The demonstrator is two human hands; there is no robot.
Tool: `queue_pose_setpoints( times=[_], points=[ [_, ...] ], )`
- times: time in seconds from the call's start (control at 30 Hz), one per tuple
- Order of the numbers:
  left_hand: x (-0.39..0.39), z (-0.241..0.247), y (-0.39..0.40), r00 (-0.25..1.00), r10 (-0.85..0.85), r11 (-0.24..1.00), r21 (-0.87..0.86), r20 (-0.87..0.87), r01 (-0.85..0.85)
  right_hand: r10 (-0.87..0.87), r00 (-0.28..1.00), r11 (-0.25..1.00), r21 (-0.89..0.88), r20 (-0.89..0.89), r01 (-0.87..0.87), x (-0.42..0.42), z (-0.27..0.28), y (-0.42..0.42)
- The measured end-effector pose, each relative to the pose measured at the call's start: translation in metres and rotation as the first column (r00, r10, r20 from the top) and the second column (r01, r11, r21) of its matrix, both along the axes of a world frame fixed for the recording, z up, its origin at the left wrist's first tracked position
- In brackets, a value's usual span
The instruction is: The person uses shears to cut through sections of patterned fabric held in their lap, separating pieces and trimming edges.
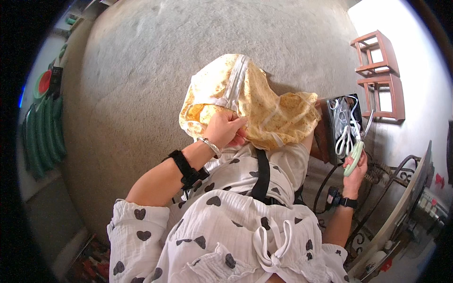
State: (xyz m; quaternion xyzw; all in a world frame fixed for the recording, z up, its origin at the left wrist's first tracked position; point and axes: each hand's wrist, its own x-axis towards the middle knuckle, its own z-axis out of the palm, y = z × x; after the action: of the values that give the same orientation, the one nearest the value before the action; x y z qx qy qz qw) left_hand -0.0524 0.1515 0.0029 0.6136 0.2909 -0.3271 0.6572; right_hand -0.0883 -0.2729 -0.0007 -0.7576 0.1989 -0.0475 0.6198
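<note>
A yellow patterned cloth piece with a pale zipper lies over my lap. My left hand pinches its edge below the zipper, beside an opening in the fabric. Off to the right, my right hand holds scissors with light green handles, their blades pointing up and away from me. Just beyond that hand is a dark box containing white-handled scissors, white strips and other small items that I cannot make out.
Two reddish-brown wooden stools stand by the white wall at right. A table edge and curled dark metalwork are near my right arm. Long green objects line the far left. Concrete floor stretches ahead.
</note>
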Motion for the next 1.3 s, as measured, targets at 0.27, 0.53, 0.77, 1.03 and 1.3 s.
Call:
queue_pose_setpoints(
  times=[0.27,0.53,0.77,1.03,1.3],
  points=[
    [-0.01,-0.006,0.006,0.995,0.096,0.984,-0.151,0.003,-0.095,0.72,0.685,0.521,0.735,-0.106,-0.434,-0.008,0.039,0.13],
    [-0.016,-0.007,0.007,0.991,0.132,0.981,-0.144,0.017,-0.128,0.881,0.365,0.429,0.834,-0.301,-0.347,0.011,0.037,0.143],
    [-0.017,-0.008,0.013,0.991,0.132,0.971,-0.203,0.006,-0.128,0.923,0.264,0.372,0.824,-0.28,-0.427,0.023,0.027,0.154],
    [-0.017,-0.005,0.016,0.986,0.166,0.955,-0.246,-0.031,-0.168,0.924,0.236,0.379,0.791,-0.3,-0.481,0.033,0.021,0.165],
    [-0.018,-0.008,0.015,0.984,0.176,0.955,-0.243,-0.004,-0.172,0.927,0.268,0.365,0.788,-0.261,-0.496,0.035,0.014,0.167]
  ],
)
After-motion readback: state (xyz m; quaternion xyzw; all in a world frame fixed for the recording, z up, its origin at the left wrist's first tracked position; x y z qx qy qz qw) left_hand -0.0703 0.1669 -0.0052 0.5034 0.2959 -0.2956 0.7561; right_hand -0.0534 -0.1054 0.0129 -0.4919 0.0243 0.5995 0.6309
